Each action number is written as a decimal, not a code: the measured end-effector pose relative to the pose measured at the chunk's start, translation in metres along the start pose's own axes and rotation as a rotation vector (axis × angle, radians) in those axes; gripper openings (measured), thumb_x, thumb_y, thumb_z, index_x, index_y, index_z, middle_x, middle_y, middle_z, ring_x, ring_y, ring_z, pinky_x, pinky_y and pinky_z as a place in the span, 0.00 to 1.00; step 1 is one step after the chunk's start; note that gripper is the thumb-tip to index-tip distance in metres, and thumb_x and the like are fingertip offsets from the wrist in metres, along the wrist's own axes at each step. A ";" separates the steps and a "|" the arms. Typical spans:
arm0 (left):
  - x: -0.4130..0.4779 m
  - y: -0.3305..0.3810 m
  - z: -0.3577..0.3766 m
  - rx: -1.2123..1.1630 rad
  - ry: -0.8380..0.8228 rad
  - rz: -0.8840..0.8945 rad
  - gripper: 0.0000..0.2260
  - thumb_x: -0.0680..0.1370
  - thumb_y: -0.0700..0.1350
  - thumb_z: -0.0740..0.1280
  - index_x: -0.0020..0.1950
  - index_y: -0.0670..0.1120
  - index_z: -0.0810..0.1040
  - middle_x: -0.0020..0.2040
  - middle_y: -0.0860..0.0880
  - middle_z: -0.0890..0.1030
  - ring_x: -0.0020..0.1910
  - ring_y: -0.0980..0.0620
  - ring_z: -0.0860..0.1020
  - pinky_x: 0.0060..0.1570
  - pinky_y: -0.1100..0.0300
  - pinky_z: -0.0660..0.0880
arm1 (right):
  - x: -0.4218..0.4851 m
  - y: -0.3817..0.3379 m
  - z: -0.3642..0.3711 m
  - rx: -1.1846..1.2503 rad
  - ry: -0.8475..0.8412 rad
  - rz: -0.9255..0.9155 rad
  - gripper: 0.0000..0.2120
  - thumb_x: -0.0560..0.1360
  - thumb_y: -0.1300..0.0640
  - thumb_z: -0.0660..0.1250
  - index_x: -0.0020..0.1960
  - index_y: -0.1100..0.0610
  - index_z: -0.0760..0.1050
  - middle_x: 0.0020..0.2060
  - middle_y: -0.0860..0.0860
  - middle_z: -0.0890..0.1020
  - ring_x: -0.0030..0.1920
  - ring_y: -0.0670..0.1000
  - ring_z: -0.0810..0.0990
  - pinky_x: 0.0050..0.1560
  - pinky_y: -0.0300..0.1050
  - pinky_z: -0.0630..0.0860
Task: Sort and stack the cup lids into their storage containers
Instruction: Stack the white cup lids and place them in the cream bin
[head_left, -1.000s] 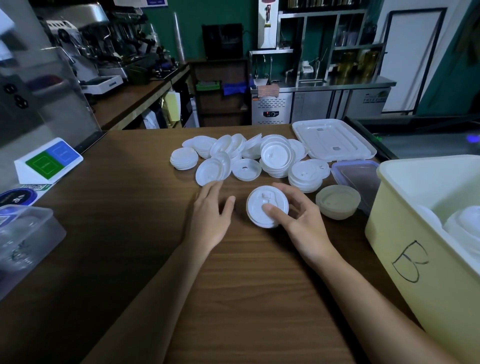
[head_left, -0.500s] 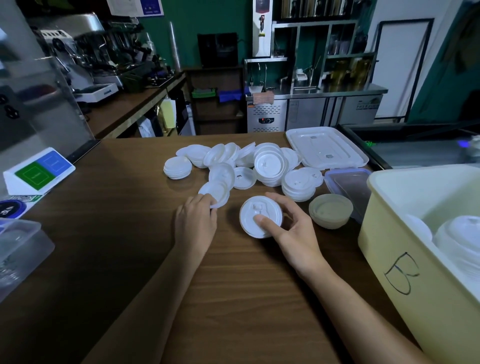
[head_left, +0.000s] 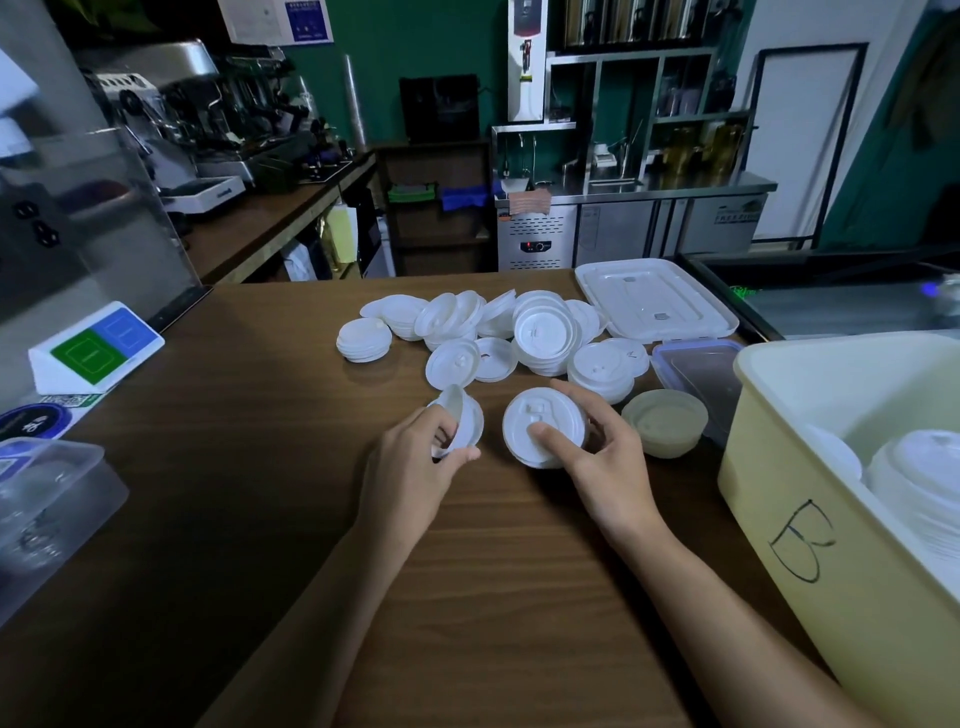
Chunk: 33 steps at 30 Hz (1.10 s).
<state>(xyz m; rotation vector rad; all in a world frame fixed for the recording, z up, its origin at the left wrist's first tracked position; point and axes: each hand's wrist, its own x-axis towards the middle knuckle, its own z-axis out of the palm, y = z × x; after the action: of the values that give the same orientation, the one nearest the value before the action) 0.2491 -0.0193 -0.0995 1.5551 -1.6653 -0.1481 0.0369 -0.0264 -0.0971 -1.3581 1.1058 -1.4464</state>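
While the left hand (head_left: 415, 457) is holding a single white lid (head_left: 465, 418) up on edge, fingers and thumb pinching its rim, the right hand (head_left: 608, 467) is gripping a short lid stack (head_left: 540, 426) lying flat, sip-tab side up, thumb on top and fingers curling round the far rim. Both grips are clamped, neither is free. Key relation: the single lid is sitting just left of the stack, near but not touching, with its face tilted steeply against the stack's flat top. My read is that it is needing a turn to flat plus a short shift right before it can nest. I cannot tell whether the stack is resting on the worktop (head_left: 260, 467) or hanging just off it. The loose lid pile (head_left: 519, 332) is lying beyond both hands, mixed short stacks and singles, so sorting is looking far from done. Containers: the yellow bin marked B (head_left: 810, 545) is standing at the right, nearer the right hand, already holding white lid stacks (head_left: 924, 478). A clear tub (head_left: 47, 493) is sitting at the far left, nearer the left hand, contents unreadable. A flat white container cover (head_left: 660, 301) is lying behind the pile, and a small lidded box (head_left: 696, 364) and a translucent round tub (head_left: 665, 423) are sitting between the pile and the bin.
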 end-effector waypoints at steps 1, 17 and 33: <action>0.001 -0.001 -0.001 -0.032 -0.024 -0.003 0.15 0.71 0.47 0.81 0.40 0.49 0.75 0.37 0.55 0.79 0.37 0.55 0.78 0.38 0.53 0.76 | 0.000 0.000 0.000 0.000 -0.002 -0.003 0.21 0.76 0.62 0.78 0.66 0.49 0.82 0.60 0.42 0.86 0.63 0.42 0.83 0.68 0.43 0.78; 0.008 0.022 -0.019 -0.524 -0.130 -0.026 0.14 0.84 0.47 0.67 0.68 0.61 0.80 0.55 0.56 0.79 0.54 0.52 0.82 0.49 0.65 0.79 | 0.001 -0.002 0.001 -0.009 -0.091 -0.003 0.18 0.80 0.52 0.72 0.69 0.48 0.80 0.65 0.44 0.84 0.69 0.45 0.79 0.76 0.54 0.72; -0.007 0.041 -0.007 -0.506 0.075 -0.076 0.08 0.75 0.45 0.79 0.53 0.49 0.87 0.45 0.57 0.87 0.48 0.57 0.85 0.47 0.63 0.81 | -0.008 -0.009 0.010 0.073 -0.279 0.030 0.14 0.81 0.60 0.71 0.66 0.58 0.82 0.61 0.47 0.86 0.62 0.44 0.83 0.60 0.35 0.76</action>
<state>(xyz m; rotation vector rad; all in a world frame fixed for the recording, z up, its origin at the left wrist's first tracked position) 0.2212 -0.0014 -0.0742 1.2198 -1.3742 -0.5037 0.0470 -0.0172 -0.0900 -1.4341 0.8810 -1.2198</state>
